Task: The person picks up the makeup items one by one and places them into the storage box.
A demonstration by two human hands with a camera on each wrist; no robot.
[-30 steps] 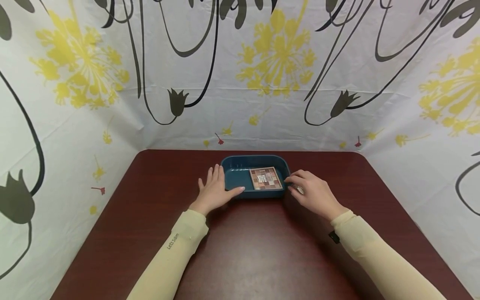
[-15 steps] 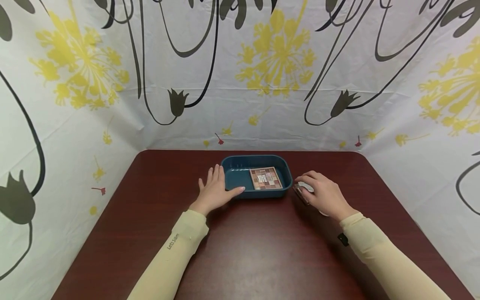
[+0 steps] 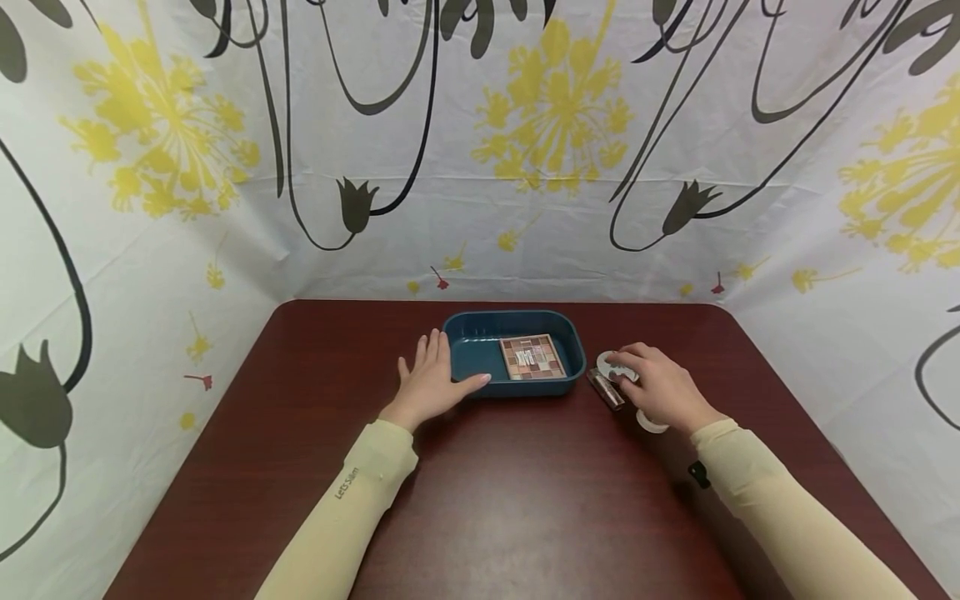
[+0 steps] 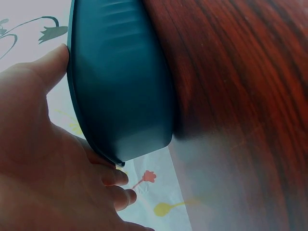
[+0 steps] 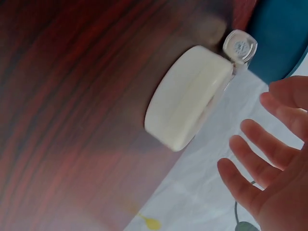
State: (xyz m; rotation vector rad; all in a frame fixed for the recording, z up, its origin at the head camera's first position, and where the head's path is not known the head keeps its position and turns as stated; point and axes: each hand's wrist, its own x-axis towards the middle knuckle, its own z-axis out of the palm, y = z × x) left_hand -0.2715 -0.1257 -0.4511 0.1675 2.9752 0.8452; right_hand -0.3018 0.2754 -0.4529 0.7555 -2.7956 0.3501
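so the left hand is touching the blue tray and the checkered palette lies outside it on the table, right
Not quite: the checkered palette lies inside the blue tray, as the head view shows. The left hand does touch the tray.

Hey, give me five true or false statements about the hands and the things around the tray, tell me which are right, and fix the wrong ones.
1. The left hand touches the tray. True.
2. A checkered palette lies inside the tray. True.
3. The palette is in the left half of the tray. False: it lies in the right half.
4. A small tube lies outside the tray, to its right. True.
5. The right hand grips the tube. False: its fingers hold nothing, and the tube lies on the table.
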